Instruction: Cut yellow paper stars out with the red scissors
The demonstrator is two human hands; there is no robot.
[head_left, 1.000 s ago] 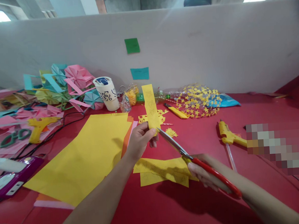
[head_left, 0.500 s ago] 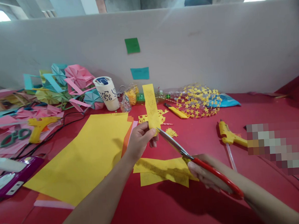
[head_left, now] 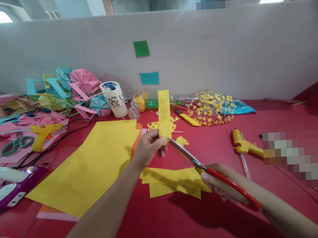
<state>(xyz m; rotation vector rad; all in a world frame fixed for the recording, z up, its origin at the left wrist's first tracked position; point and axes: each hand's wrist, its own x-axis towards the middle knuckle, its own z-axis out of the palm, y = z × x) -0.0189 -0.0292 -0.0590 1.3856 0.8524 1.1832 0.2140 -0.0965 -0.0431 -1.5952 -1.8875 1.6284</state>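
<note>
My left hand (head_left: 149, 147) pinches the lower end of a yellow paper strip (head_left: 164, 113), which stands upright and carries faint drawn outlines. My right hand (head_left: 219, 183) is closed around the red handle of a pair of scissors (head_left: 196, 163). The tips of the blades reach the strip's lower right edge, close to my left thumb; whether they are cutting into it I cannot tell. Below my hands, more yellow strips (head_left: 173, 181) with faint marks overlap on the table. Just behind the blades sits a small pile of yellow paper stars (head_left: 182, 141).
Stacked yellow sheets (head_left: 96, 155) lie left, near a yellow glue gun (head_left: 40, 135), green-handled scissors (head_left: 17, 145) and a purple power strip (head_left: 20, 186). A white tumbler (head_left: 114, 100), a yellow cutter knife (head_left: 189, 119) and a star-covered clear ball (head_left: 212, 106) stand behind. Another glue gun (head_left: 242, 142) lies right.
The strip in my left hand has swung slightly to the right and stands straighter. The scissors and my right hand have hardly moved.
</note>
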